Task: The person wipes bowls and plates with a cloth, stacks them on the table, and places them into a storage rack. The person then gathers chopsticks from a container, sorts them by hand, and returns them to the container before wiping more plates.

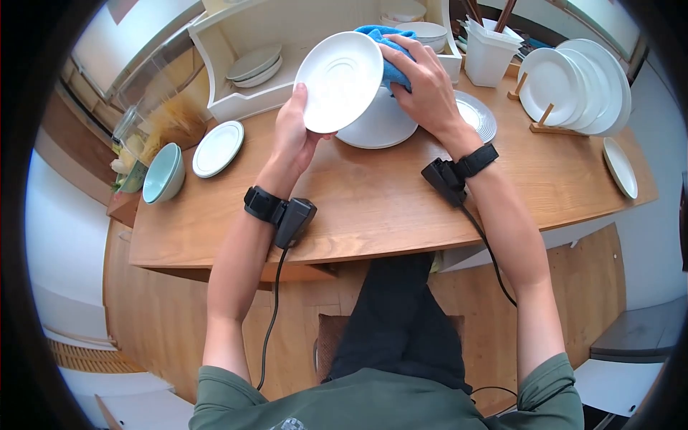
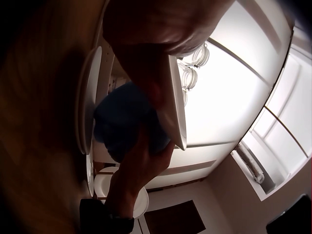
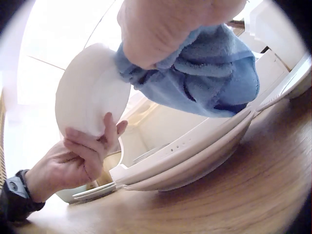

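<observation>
My left hand [image 1: 292,129] grips a white plate [image 1: 338,82] by its lower left edge, thumb on the face and fingers behind. The plate is tilted up above the table, its ringed face towards the head camera. A bunched blue cloth [image 1: 394,74] is in my right hand [image 1: 428,89], pressed against the plate's right rim. In the right wrist view the cloth [image 3: 209,73] hangs in folds below the right hand, and the left fingers [image 3: 87,144] spread over the plate's underside. Beneath both hands, white plates [image 1: 380,135] lie stacked on the table, partly hidden.
To the left are small stacked plates [image 1: 218,149] and pale green bowls [image 1: 164,173]. A white shelf [image 1: 247,104] with dishes stands behind. On the right are a ridged plate [image 1: 479,118], a wooden rack of upright plates [image 1: 548,89], a white utensil holder [image 1: 491,54] and an oval dish [image 1: 620,168].
</observation>
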Action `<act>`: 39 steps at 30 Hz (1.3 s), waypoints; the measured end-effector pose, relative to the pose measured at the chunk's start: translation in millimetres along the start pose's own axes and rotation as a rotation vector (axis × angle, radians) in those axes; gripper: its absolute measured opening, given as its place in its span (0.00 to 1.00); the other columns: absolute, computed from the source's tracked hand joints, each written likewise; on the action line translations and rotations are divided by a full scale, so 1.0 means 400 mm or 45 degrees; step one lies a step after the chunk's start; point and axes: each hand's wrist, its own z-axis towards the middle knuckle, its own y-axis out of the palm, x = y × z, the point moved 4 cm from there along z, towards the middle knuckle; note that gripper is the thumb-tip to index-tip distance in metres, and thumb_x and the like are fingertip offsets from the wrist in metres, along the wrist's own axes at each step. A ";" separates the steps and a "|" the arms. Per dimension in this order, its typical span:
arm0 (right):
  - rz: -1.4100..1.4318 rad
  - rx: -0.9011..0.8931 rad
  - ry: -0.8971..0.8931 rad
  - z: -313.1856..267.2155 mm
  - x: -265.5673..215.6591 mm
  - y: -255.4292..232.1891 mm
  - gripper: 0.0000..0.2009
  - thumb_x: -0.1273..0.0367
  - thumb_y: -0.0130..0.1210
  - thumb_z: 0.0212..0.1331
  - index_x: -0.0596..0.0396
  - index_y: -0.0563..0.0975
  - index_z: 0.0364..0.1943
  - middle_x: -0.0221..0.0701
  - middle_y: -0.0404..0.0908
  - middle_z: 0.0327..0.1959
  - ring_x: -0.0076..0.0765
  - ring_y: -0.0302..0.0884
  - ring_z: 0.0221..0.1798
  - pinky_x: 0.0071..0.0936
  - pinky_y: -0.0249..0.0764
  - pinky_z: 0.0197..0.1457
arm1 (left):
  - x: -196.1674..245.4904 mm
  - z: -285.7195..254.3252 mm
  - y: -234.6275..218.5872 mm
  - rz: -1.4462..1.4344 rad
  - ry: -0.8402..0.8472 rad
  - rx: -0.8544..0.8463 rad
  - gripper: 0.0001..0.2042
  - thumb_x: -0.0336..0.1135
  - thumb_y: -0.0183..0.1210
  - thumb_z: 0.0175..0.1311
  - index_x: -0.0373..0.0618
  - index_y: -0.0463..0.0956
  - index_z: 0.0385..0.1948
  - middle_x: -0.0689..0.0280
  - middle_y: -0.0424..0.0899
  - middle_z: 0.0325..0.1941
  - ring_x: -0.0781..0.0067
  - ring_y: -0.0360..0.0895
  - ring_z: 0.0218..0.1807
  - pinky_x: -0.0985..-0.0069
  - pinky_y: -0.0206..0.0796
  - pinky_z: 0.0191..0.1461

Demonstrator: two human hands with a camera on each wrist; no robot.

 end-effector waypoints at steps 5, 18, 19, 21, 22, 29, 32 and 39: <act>0.018 0.013 -0.030 0.007 -0.024 -0.003 0.31 0.78 0.63 0.40 0.39 0.74 0.55 0.29 0.72 0.55 0.42 0.72 0.50 0.36 0.75 0.53 | -0.009 0.015 -0.019 0.076 0.068 0.059 0.16 0.43 0.43 0.72 0.39 0.68 0.49 0.65 0.79 0.30 0.77 0.77 0.22 0.81 0.67 0.16; -0.069 0.118 0.165 0.004 0.025 -0.008 0.29 0.78 0.60 0.43 0.42 0.74 0.55 0.36 0.73 0.54 0.48 0.72 0.50 0.39 0.73 0.54 | 0.035 -0.006 -0.006 0.139 0.378 0.099 0.14 0.40 0.40 0.72 0.42 0.65 0.50 0.66 0.79 0.33 0.79 0.77 0.25 0.82 0.67 0.18; -0.049 0.155 0.211 0.004 0.031 -0.015 0.28 0.78 0.60 0.43 0.43 0.74 0.55 0.37 0.73 0.54 0.48 0.72 0.51 0.40 0.72 0.55 | 0.039 -0.012 0.002 0.137 0.377 0.100 0.14 0.40 0.40 0.72 0.42 0.65 0.50 0.66 0.79 0.33 0.79 0.77 0.25 0.82 0.67 0.18; -0.054 0.206 0.199 0.007 0.027 -0.020 0.28 0.77 0.60 0.44 0.43 0.74 0.55 0.37 0.73 0.54 0.49 0.72 0.51 0.40 0.71 0.55 | 0.044 -0.019 0.019 0.145 0.347 0.100 0.15 0.43 0.37 0.73 0.43 0.64 0.49 0.64 0.78 0.31 0.77 0.77 0.25 0.82 0.66 0.18; -0.052 0.259 0.190 0.010 0.022 -0.025 0.28 0.77 0.60 0.44 0.43 0.74 0.55 0.37 0.73 0.54 0.49 0.72 0.51 0.40 0.71 0.56 | 0.044 -0.019 0.019 0.142 0.349 0.102 0.15 0.43 0.37 0.73 0.43 0.64 0.49 0.64 0.78 0.31 0.77 0.77 0.25 0.82 0.66 0.18; 0.026 0.165 0.056 0.022 -0.033 -0.022 0.29 0.78 0.61 0.41 0.39 0.74 0.54 0.34 0.73 0.53 0.47 0.72 0.49 0.39 0.72 0.54 | 0.028 -0.025 0.036 0.361 0.295 -0.092 0.20 0.52 0.34 0.73 0.44 0.63 0.50 0.65 0.77 0.30 0.77 0.76 0.25 0.82 0.65 0.19; 0.030 0.079 -0.041 0.023 -0.068 -0.020 0.28 0.78 0.62 0.38 0.38 0.76 0.50 0.29 0.74 0.51 0.44 0.73 0.47 0.37 0.74 0.52 | 0.030 -0.028 0.051 0.414 0.356 -0.166 0.25 0.58 0.34 0.71 0.45 0.62 0.53 0.66 0.75 0.33 0.79 0.75 0.26 0.83 0.65 0.19; 0.135 -0.112 -0.183 0.020 -0.115 0.001 0.25 0.77 0.62 0.39 0.38 0.79 0.46 0.26 0.75 0.52 0.41 0.73 0.49 0.35 0.74 0.52 | 0.031 -0.033 0.060 0.464 0.462 -0.297 0.32 0.63 0.37 0.66 0.43 0.58 0.58 0.63 0.75 0.36 0.79 0.76 0.23 0.85 0.66 0.15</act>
